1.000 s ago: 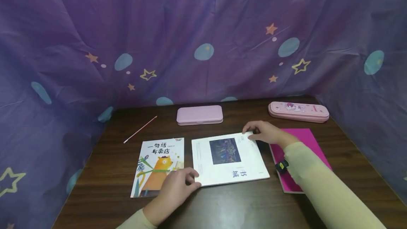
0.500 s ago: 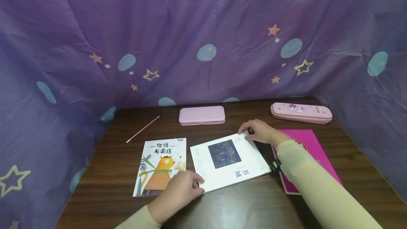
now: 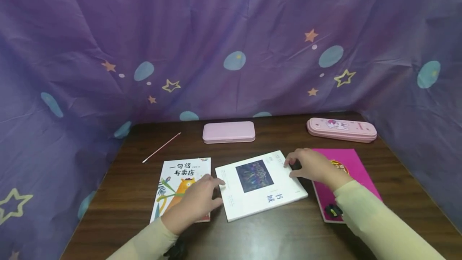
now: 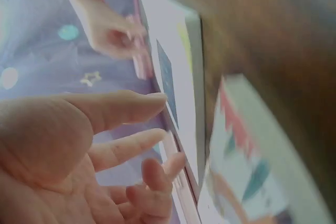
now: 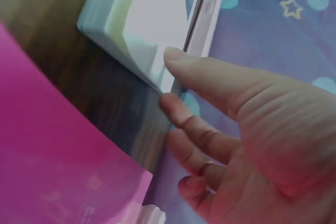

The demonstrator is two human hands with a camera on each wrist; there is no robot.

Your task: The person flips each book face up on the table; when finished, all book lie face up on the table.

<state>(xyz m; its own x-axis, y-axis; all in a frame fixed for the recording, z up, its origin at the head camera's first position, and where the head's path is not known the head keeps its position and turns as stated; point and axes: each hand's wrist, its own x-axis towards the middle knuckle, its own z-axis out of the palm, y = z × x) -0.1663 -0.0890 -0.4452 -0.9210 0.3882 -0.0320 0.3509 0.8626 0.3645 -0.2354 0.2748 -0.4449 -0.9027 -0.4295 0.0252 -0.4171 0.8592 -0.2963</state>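
Observation:
A white book [image 3: 231, 191] with a dark square picture on its cover lies turned at a slant on the table. Beside its left edge is my left hand [image 3: 198, 200], fingers and thumb spread apart and holding nothing; it partly covers a picture book [image 3: 185, 163] with an orange animal on the cover. On the other side my right hand [image 3: 315, 165] has its fingertips right at the white book's right edge, fingers loosely bent with nothing gripped. Both palms [image 4: 42, 145] show bare in the wrist views. Under the right forearm lies a magenta book [image 3: 355, 167], partly hidden.
Along the back of the brown table [image 3: 274, 236] are a plain pink case [image 3: 229, 131] and a pink pencil case [image 3: 341, 128] with a rabbit print. A thin pink pencil-like stick [image 3: 161, 147] lies at the left. Behind hangs a purple curtain [image 3: 202, 31].
The white book has turned, its left side shifting nearer. Both hands have let go of its corners; the left moved up along the left edge, the right moved right and nearer.

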